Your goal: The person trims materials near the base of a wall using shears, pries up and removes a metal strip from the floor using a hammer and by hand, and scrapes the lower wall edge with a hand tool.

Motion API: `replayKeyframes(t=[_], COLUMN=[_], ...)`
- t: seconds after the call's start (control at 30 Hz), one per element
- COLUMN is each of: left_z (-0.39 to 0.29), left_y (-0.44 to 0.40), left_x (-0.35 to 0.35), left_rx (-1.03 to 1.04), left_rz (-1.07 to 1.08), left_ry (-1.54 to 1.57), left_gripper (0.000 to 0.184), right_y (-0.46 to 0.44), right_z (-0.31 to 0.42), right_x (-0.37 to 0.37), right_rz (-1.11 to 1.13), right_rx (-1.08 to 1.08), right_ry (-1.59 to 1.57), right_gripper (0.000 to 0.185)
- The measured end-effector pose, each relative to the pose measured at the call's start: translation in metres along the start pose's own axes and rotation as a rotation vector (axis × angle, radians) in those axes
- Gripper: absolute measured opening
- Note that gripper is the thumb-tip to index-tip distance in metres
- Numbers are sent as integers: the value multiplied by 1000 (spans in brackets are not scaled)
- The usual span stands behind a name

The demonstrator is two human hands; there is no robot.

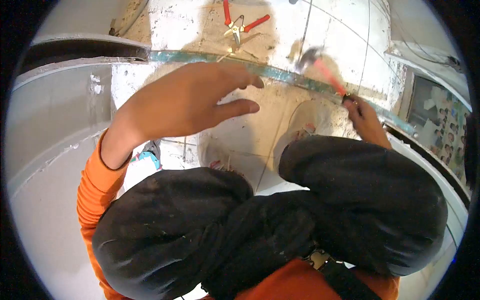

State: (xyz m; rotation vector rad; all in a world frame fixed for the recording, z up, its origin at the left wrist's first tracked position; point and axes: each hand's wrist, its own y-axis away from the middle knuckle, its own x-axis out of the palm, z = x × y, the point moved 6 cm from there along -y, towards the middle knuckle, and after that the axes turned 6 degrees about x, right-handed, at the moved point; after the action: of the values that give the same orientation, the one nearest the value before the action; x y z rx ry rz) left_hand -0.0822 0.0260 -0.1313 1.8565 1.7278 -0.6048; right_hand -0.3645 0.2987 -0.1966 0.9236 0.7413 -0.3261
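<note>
My right hand (366, 120) grips a hammer (327, 75) by the lower end of its red handle. The hammer's metal head is blurred and hangs over the floor near a greenish strip (285, 76) that runs across the doorway. My left hand (192, 97) is raised in front of me with its fingers and thumb apart and nothing between them. Beyond the strip lies a pair of red-handled pruning shears (237, 27) with the handles spread. Small wood-like scraps (247, 50) lie by the blades.
White tiled floor (170, 30) stretches ahead, dusty and stained. Grey wall panels (60, 100) stand on my left. At the right, a panel with small pictures (445, 125) leans near thin cables (420, 47). My bent knees (360, 190) fill the lower view. A teal-and-white item (150, 159) lies beside my left leg.
</note>
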Motion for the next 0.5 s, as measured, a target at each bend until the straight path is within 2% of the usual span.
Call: replayKeyframes(t=[0.07, 0.13, 0.17, 0.23, 0.27, 0.33, 0.37, 0.4, 0.5], left_z=[2, 4, 5, 3, 0, 1, 3, 3, 9], left_y=[0, 0, 0, 0, -1, -3, 0, 2, 0], left_x=[0, 3, 5, 6, 6, 2, 2, 3, 7], left_rx=[-7, 11, 33, 38, 20, 8, -3, -15, -33], left_rz=[-13, -34, -46, -51, -44, -34, -37, -30, -16], left_ry=[25, 43, 46, 62, 75, 69, 58, 55, 51], left_gripper=[40, 40, 40, 40, 40, 40, 40, 40, 40], right_y=[-5, -10, -12, -6, -13, -13, -21, -14, -9], right_z=[8, -10, -21, -23, -43, -45, -62, -46, -12], right_x=[-12, -14, -2, 16, 32, 9, -2, -12, -31], right_rz=[-113, -213, -299, -234, 60, 6, -96, -183, -336], right_rx=[82, 101, 63, 18, -91, 82, 90, 183, 146], right_ry=[-321, -425, -270, 77, 277, 89, -11, -136, -530], right_gripper=[39, 47, 45, 42, 46, 52, 52, 44, 32])
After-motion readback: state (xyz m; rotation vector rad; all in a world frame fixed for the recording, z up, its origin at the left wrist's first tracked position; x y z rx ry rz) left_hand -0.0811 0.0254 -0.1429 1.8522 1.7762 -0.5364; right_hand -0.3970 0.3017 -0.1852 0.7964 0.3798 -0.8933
